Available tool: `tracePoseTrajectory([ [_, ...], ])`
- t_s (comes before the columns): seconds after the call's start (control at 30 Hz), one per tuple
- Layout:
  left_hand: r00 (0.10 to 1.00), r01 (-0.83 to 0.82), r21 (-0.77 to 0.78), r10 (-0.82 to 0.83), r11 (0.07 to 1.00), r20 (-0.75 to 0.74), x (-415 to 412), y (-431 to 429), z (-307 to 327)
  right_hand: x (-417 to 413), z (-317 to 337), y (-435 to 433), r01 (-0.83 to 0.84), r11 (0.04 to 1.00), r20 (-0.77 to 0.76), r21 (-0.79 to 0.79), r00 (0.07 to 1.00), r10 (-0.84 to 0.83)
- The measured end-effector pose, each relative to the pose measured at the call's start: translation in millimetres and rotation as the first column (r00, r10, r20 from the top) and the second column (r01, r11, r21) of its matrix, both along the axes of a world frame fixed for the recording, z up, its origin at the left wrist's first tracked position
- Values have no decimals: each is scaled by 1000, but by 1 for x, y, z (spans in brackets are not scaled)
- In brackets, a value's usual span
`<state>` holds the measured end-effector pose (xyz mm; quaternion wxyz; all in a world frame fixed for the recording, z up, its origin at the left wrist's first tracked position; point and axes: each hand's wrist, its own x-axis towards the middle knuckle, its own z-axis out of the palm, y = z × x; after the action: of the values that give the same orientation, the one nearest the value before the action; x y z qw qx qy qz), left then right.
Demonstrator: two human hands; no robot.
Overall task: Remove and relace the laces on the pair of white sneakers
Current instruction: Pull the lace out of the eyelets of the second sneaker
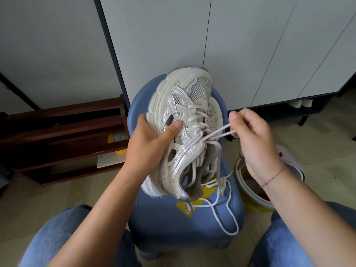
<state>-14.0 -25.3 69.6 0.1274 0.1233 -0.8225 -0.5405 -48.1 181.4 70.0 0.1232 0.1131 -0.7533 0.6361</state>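
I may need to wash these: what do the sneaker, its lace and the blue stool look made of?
Sneaker: see-through mesh panels, glossy silvery synthetic straps, matte rubbery sole. Lace: matte woven cord, probably cotton or polyester. Stool: smooth, shiny moulded surface, likely plastic.

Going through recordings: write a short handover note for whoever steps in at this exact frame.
Left hand: grips the sneaker by its sole edge, above the blue stool.
Right hand: pinches a loop of lace drawn out near the top eyelets.
Done: knot undone, loose ends hang onto the stool.
Left: the lower rows are laced; pull them out, relace, then do the other sneaker, not clearly seen here.
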Motion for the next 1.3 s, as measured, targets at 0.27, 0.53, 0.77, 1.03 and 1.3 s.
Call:
tracePoseTrajectory([
  [0.27,999,-4,-105,8,994,37,2,5,0,12,-5,-11,68,764,-356,642,908,219],
  [0.53,1000,-10,-39,10,999,17,1,1,2,5,5,-3,26,967,-268,252,962,44],
  [0.77,1000,-19,-40,20,999,21,1,-1,1,-12,-5,18,79,958,-37,276,997,-72],
  [1.03,1000,-12,-57,13,998,25,1,2,0,14,-6,-15,126,732,-405,669,888,218],
  [1.3,999,-36,-17,37,999,16,-1,-5,1,-5,10,18,254,952,-243,170,947,-209],
])
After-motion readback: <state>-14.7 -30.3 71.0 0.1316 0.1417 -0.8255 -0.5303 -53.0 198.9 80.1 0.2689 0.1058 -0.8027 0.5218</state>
